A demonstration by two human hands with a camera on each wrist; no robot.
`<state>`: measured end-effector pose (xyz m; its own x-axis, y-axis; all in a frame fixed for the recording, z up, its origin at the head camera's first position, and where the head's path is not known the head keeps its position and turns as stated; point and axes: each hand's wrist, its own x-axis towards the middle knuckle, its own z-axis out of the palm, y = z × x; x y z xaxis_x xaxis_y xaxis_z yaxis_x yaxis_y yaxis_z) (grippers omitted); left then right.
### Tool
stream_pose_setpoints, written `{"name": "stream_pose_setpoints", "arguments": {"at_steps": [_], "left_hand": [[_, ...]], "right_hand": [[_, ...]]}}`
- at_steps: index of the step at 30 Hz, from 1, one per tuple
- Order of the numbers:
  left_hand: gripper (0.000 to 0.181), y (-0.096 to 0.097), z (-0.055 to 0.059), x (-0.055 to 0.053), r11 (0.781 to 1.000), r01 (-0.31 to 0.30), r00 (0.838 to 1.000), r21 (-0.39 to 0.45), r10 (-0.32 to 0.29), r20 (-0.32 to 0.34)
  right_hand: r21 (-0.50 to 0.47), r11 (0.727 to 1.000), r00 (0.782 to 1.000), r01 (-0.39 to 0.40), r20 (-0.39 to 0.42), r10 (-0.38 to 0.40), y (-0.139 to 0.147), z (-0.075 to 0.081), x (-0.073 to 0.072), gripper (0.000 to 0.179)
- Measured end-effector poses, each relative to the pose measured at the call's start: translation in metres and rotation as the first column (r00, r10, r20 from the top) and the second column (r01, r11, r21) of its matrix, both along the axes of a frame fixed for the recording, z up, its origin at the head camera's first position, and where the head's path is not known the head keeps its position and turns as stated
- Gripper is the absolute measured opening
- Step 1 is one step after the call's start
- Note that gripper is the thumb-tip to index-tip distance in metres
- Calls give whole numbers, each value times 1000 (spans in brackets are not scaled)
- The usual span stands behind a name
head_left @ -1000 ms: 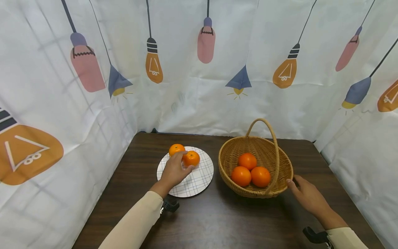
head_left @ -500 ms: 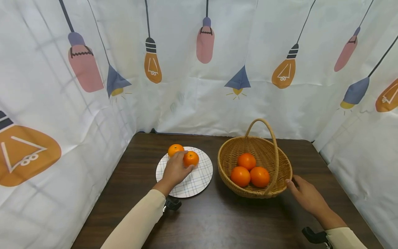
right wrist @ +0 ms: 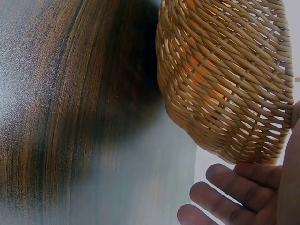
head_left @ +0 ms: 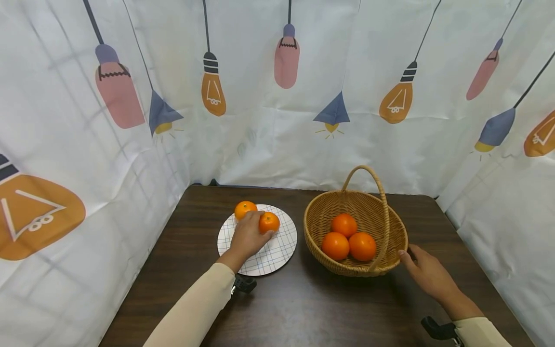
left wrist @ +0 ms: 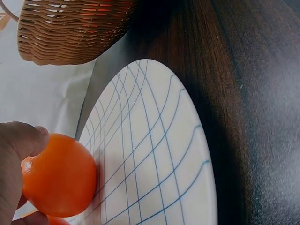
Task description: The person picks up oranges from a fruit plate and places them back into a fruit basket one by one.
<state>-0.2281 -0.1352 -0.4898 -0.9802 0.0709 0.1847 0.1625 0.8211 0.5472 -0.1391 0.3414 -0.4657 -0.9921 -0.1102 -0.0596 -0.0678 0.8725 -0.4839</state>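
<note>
My left hand [head_left: 248, 236] grips an orange [head_left: 269, 222] over the white plate [head_left: 277, 255] with blue grid lines. In the left wrist view the thumb lies across the top of this orange [left wrist: 63, 178] and fingertips show below it; I cannot tell whether it touches the plate. Another orange [head_left: 244, 210] sits behind my hand, at the plate's far left edge. On the right, my right hand [head_left: 431, 273] holds the rim of a wicker basket [head_left: 318, 212], thumb on the rim. Its index finger touches the outer weave [right wrist: 225, 93], and the other fingers extend apart from it.
Several oranges [head_left: 344, 224], clustered low, lie inside the basket, whose tall arched handle [head_left: 383, 202] rises above the rim. Plate and basket stand side by side on a dark wooden table [head_left: 286, 308]. A white curtain [head_left: 269, 144] printed with lamps encloses the back and sides.
My left hand has shifted slightly right, and the gripped orange has moved a little right with it. The right hand and basket keep their places.
</note>
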Motion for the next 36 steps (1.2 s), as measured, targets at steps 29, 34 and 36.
{"name": "stream_pose_setpoints", "arguments": {"at_steps": [29, 34, 36], "left_hand": [[70, 10, -9, 1, 997, 60, 996, 57, -63, 65], [75, 10, -9, 1, 996, 56, 994, 75, -62, 90], [76, 11, -9, 1, 995, 57, 993, 85, -66, 101]], "right_hand": [[-6, 1000, 1000, -6, -16, 6, 2, -2, -1, 71], [-12, 1000, 1000, -7, -19, 7, 2, -2, 0, 71], [-10, 1000, 1000, -9, -23, 9, 2, -2, -1, 71]]}}
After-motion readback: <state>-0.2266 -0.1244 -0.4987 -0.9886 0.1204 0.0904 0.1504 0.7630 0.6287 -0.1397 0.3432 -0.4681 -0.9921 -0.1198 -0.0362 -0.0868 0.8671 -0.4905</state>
